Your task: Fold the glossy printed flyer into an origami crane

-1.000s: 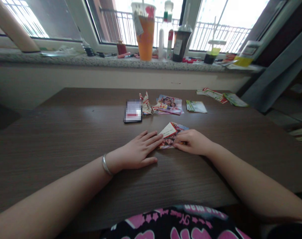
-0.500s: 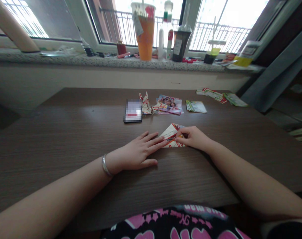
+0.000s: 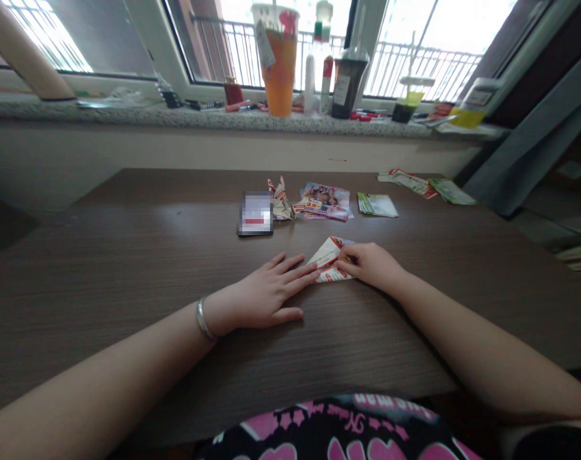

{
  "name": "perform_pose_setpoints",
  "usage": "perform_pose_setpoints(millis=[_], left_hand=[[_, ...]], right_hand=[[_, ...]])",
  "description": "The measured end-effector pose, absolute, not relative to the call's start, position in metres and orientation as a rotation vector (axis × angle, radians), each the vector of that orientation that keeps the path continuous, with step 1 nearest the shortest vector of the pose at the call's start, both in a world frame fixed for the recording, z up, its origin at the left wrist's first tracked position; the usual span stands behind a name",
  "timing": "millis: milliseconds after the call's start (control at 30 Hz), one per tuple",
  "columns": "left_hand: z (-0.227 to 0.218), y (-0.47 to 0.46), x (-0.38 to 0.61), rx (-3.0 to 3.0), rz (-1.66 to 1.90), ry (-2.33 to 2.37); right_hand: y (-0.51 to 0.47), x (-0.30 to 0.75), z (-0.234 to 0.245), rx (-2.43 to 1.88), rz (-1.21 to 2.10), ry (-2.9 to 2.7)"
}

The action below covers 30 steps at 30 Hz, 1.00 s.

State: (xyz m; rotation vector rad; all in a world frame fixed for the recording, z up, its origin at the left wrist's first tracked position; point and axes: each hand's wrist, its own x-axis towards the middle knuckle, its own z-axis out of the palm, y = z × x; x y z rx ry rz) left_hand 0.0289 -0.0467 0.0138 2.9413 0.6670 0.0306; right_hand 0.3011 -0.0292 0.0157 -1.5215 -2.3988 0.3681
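A folded piece of printed paper (image 3: 329, 262) lies on the brown wooden table (image 3: 127, 268) in front of me, shaped like a triangle. My left hand (image 3: 264, 295) lies flat with fingers stretched out, its fingertips pressing the paper's left corner. My right hand (image 3: 372, 265) rests on the paper's right side with fingers curled, pinching down on the fold. A silver bangle (image 3: 202, 318) circles my left wrist.
Behind the paper lie a phone (image 3: 255, 214), a crumpled folded paper (image 3: 281, 199), a stack of printed leaflets (image 3: 325, 201), green cards (image 3: 377, 204) and more leaflets (image 3: 427, 185). The window sill (image 3: 127, 116) holds an orange cup (image 3: 279, 61), bottles and drink cups.
My right hand has folded the paper's near part over and away, so the colourful printed side is now hidden, and the hand has moved slightly farther. The left hand stays put.
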Motion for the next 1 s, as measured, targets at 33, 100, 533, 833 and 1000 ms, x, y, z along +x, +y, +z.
perform_pose_setpoints(millis=[33,100,533,833,1000], left_hand=[[0.013,-0.047,0.029,2.941,0.036,0.666],[0.013,-0.046,0.029,2.939,0.044,0.664],[0.018,-0.045,0.031,2.908,0.171,0.555],[0.021,-0.044,0.032,2.885,0.15,0.568],[0.021,-0.044,0.032,2.864,0.175,0.564]], right_hand=[[-0.029,0.301,0.016,-1.53,0.352,-2.409],[-0.028,0.302,0.015,-1.514,0.332,-2.424],[-0.023,0.308,0.017,-1.542,0.413,-2.37],[-0.018,0.322,0.015,-1.64,0.485,-2.341],[-0.016,0.326,0.017,-1.66,0.482,-2.359]])
